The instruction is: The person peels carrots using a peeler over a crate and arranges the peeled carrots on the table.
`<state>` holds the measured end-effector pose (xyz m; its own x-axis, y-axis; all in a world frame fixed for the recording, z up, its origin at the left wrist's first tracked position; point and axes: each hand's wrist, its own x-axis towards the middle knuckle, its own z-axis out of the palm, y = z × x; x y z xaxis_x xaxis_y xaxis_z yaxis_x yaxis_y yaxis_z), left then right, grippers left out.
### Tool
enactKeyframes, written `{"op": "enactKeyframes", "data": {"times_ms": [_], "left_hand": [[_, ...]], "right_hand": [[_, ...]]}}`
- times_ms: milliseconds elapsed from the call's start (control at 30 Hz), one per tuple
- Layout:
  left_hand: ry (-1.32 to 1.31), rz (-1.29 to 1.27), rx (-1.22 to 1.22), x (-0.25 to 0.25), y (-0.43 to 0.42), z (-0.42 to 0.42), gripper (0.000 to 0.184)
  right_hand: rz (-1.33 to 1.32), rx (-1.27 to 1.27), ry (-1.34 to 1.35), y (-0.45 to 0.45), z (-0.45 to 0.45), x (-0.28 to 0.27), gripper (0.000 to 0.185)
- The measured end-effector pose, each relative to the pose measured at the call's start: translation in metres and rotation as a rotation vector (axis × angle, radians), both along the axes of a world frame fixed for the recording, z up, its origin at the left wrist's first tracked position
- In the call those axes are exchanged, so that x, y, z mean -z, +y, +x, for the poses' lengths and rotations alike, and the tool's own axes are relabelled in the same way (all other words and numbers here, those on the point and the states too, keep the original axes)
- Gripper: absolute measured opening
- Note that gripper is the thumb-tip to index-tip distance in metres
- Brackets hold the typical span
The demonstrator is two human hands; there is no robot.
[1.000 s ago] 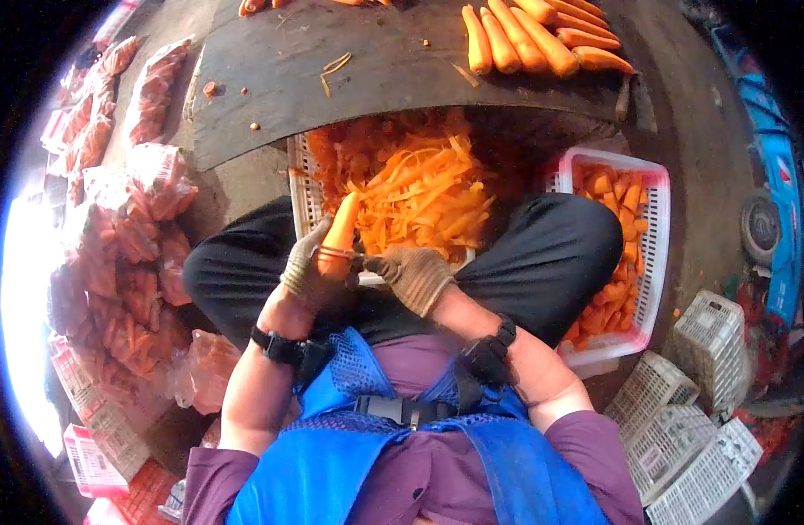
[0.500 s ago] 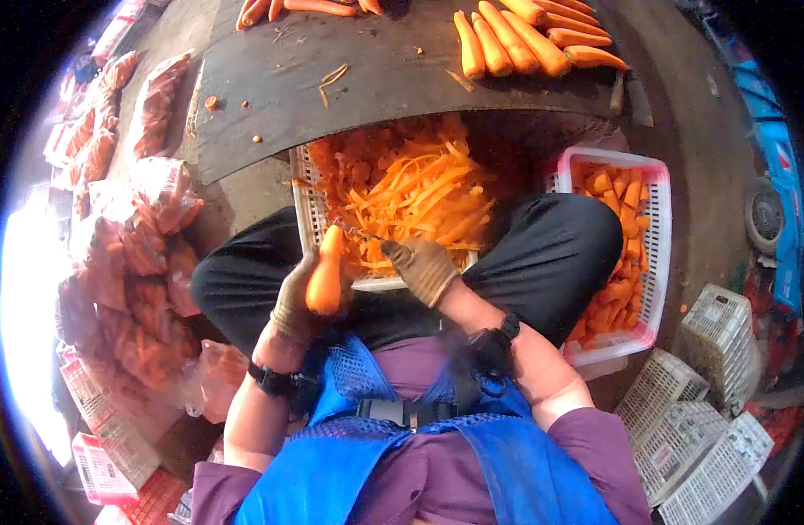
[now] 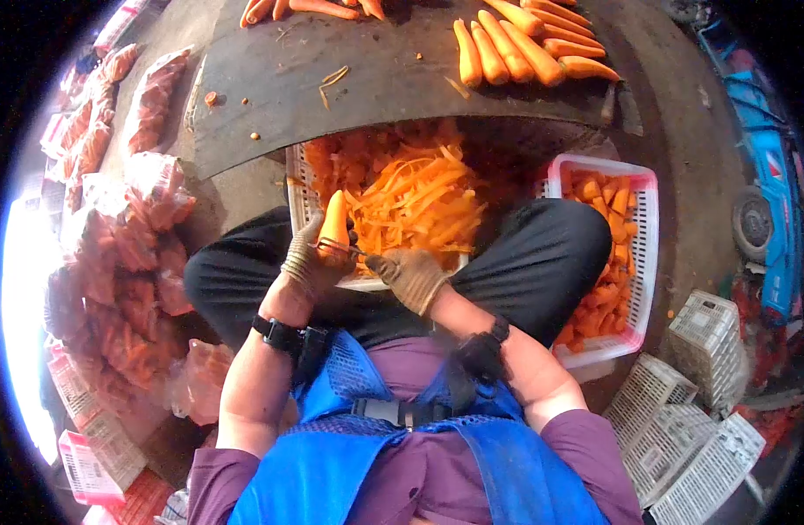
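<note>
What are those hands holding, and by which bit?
The left hand holds a carrot by its lower part. The right hand holds what looks like a peeler by the end away from the carrot.

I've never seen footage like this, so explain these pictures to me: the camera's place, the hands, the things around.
There is no machine here, only a person. One head-worn camera looks down over their lap. The left hand, in a pale knitted glove, holds a smooth, tapered orange carrot. The right hand, in a brownish knitted glove, grips a thin tool, too small to make out clearly. Beyond them, long orange carrots lie on a flat dark board. Thin orange shavings fill a white plastic basket; chunky orange pieces fill a pink-rimmed white plastic crate.
</note>
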<state>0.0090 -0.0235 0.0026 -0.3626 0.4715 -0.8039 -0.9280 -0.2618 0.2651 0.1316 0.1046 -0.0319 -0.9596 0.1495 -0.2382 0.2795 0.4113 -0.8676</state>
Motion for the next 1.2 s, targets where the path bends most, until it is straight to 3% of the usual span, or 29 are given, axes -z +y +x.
{"op": "enactKeyframes", "data": {"times_ms": [200,300,400,433,500,600,733,767,900,1000,1200], "left_hand": [[-0.015,-0.041,0.01,-0.015,0.006,0.009,0.035],[0.116,-0.111,0.324,-0.039,-0.015,0.023,0.038],[0.162,-0.042,0.329,-0.074,-0.024,0.048,0.04],[0.115,-0.066,0.285,-0.079,-0.027,0.052,0.04],[0.029,-0.109,0.195,-0.087,-0.03,0.054,0.039],[0.038,-0.002,0.144,-0.058,-0.039,0.045,0.038],[0.101,-0.068,0.119,-0.038,-0.022,0.028,0.039],[-0.006,-0.002,0.025,-0.039,-0.014,0.025,0.038],[0.056,0.054,0.186,-0.01,-0.012,0.003,0.039],[-0.012,-0.023,-0.01,-0.011,0.004,0.001,0.039],[0.03,0.045,-0.009,0.007,0.003,-0.005,0.036]], "right_hand": [[0.016,0.006,-0.043,0.003,-0.002,-0.005,0.056],[0.097,-0.06,-0.071,0.004,-0.004,0.009,0.055],[0.021,0.088,-0.151,0.011,-0.006,0.002,0.056],[0.025,0.048,-0.304,0.014,-0.012,0.004,0.065],[0.033,0.068,-0.261,0.016,-0.015,0.001,0.066],[-0.009,0.037,-0.204,0.015,-0.015,-0.011,0.064],[-0.07,0.007,-0.116,0.011,-0.008,-0.012,0.061],[-0.056,-0.011,-0.102,0.011,-0.007,-0.012,0.06],[-0.018,0.0,0.035,0.005,-0.002,-0.004,0.058],[-0.075,0.017,0.017,0.004,-0.001,-0.003,0.056],[0.0,-0.003,0.005,0.002,-0.002,-0.001,0.056]]}}
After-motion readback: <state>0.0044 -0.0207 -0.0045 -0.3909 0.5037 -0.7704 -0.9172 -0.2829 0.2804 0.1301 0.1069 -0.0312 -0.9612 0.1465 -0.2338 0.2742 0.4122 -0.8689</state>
